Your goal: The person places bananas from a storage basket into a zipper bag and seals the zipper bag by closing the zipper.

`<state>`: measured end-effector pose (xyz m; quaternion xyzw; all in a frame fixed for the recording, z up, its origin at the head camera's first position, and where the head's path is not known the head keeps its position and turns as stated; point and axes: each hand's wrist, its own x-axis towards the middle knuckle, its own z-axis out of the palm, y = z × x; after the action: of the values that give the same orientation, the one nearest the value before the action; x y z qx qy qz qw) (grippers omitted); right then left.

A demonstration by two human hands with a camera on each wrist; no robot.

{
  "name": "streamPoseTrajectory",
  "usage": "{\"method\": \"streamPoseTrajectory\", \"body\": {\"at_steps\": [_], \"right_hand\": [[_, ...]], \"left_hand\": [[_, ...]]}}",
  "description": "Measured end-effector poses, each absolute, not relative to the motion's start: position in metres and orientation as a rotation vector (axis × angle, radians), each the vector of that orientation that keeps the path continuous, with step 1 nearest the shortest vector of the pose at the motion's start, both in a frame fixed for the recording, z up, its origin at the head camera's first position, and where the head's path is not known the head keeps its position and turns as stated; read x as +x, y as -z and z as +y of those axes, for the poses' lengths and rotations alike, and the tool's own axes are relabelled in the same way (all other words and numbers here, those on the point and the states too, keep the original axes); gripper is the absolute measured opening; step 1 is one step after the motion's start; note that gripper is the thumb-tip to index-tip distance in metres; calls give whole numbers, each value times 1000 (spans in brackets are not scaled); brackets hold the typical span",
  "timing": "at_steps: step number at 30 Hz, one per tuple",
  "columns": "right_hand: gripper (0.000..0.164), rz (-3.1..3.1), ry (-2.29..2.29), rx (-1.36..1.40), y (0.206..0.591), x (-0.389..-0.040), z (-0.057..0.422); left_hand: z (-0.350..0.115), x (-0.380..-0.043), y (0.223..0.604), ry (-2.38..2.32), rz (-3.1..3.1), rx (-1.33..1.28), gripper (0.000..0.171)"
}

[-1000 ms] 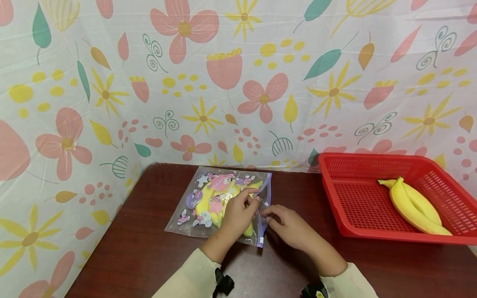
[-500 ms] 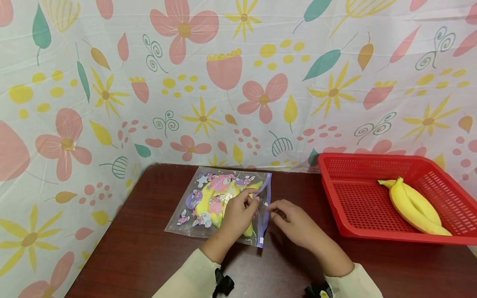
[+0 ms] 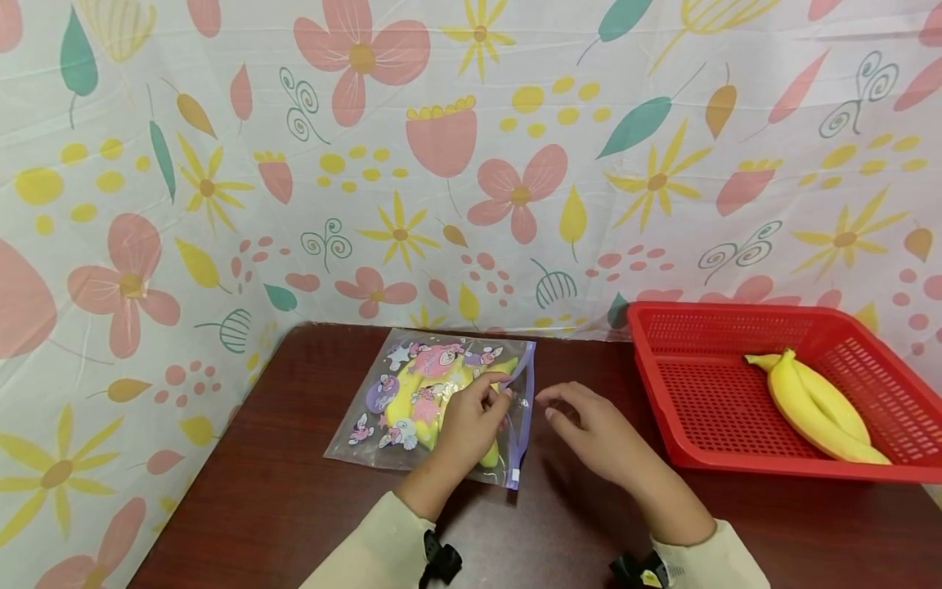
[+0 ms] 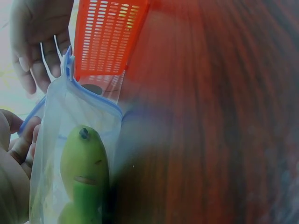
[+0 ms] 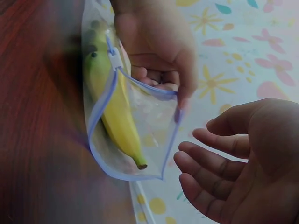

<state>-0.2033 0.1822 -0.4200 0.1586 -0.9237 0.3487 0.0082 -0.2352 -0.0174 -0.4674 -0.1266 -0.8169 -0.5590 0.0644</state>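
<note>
A clear zip bag [image 3: 375, 409] with purple edging and cartoon prints lies on the table, bananas [image 5: 122, 121] inside it. Its mouth faces right and gapes in the right wrist view, and the white slider [image 5: 115, 59] sits at one end of the zip. My left hand [image 3: 471, 417] pinches the upper lip of the mouth between curled fingers and thumb. Just right of the mouth, my right hand [image 3: 592, 429] hovers apart from the bag, its fingers loosely bent and holding nothing.
A red plastic basket [image 3: 658, 393] stands at the right of the dark wooden table [image 3: 280, 523], with bananas [image 3: 817, 409] lying in it. A flower-printed cloth [image 3: 515, 106] hangs behind the table and along its left side.
My right hand has drawn back from the bag's mouth, to the right and slightly up, leaving a small gap. The left hand and the bag have stayed in place.
</note>
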Motion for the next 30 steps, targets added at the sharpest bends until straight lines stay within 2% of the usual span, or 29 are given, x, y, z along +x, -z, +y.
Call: {"method": "streamPoseTrajectory", "body": {"at_steps": [13,30], "right_hand": [[39,-2823,-1079,466,410,-203,198],[48,-2735,-1040,431,398,-207,213]], "left_hand": [[-16,-236,470,1657,-2471,-387,24],[-16,-234,465,1664,-2471,-386,24]]}}
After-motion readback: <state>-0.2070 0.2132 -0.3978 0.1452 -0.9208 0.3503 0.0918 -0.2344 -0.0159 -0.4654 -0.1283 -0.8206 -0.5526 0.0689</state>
